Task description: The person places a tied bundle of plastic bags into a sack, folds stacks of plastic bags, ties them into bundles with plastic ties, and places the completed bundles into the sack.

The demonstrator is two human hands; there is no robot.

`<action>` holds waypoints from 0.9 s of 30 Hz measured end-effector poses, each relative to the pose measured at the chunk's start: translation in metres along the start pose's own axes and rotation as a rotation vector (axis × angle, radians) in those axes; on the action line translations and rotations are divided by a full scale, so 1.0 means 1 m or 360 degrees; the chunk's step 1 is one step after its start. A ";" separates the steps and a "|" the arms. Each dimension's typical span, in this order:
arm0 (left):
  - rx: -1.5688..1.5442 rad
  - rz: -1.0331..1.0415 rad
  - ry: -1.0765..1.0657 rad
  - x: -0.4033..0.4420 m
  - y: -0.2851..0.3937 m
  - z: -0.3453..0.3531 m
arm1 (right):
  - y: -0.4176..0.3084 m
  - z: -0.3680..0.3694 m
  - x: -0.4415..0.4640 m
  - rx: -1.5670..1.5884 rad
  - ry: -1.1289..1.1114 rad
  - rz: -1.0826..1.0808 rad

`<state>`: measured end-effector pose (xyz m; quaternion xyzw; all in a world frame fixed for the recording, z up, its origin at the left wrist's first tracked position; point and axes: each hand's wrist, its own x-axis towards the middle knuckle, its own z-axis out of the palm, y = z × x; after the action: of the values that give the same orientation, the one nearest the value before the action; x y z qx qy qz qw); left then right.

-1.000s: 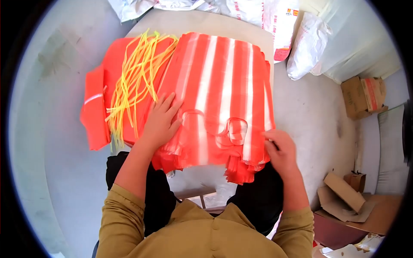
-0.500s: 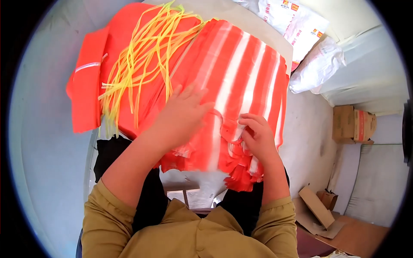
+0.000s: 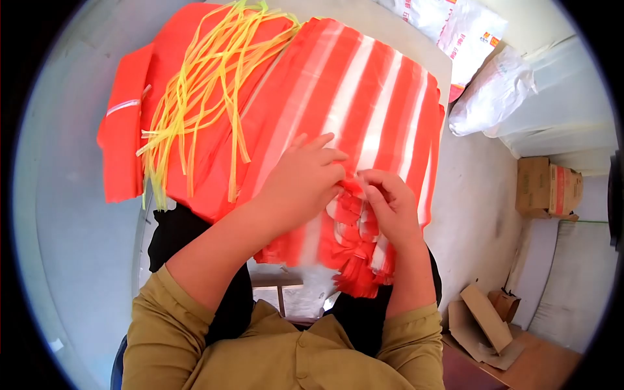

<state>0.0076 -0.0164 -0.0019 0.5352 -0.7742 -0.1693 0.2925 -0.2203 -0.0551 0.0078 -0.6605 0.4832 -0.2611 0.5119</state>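
Observation:
A wide stack of thin red-and-white striped plastic sheets [image 3: 383, 97], perhaps bags, lies in front of me. Its near edge is crumpled into a loose red bunch [image 3: 359, 266] that hangs towards my lap. My left hand [image 3: 305, 179] rests over the stack, some fingers stretched out, while its thumb side pinches a red fold. Close beside it, my right hand [image 3: 393, 205] is closed, thumb against forefinger, on the same gathered plastic. The exact grip points are partly hidden by the fingers.
Yellow strips [image 3: 208, 84] lie loosely across plain red material [image 3: 172, 49] at the left, near a folded red bundle [image 3: 123, 130]. White printed sacks [image 3: 471, 39] stand at the back right. Cardboard boxes [image 3: 543, 188] and an opened carton [image 3: 484, 318] are on the right.
My left hand has moved right and down, from above the stripes to the gathered plastic by my right hand. My right hand stays at nearly the same spot. The view has shifted slightly.

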 end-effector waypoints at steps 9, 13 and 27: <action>-0.0371 -0.0143 0.0134 0.006 0.000 0.000 | 0.000 0.007 0.009 -0.0332 -0.0052 -0.0334; -0.1066 -0.0669 0.0532 0.007 -0.001 -0.015 | -0.008 0.008 0.012 -0.0045 0.0091 -0.0063; -0.2048 -0.1173 0.0882 0.002 -0.024 -0.042 | -0.015 0.011 0.015 0.0578 0.0236 0.0137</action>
<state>0.0512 -0.0251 0.0176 0.5055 -0.1960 -0.5304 0.6517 -0.2001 -0.0642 0.0156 -0.5150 0.4923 -0.3699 0.5964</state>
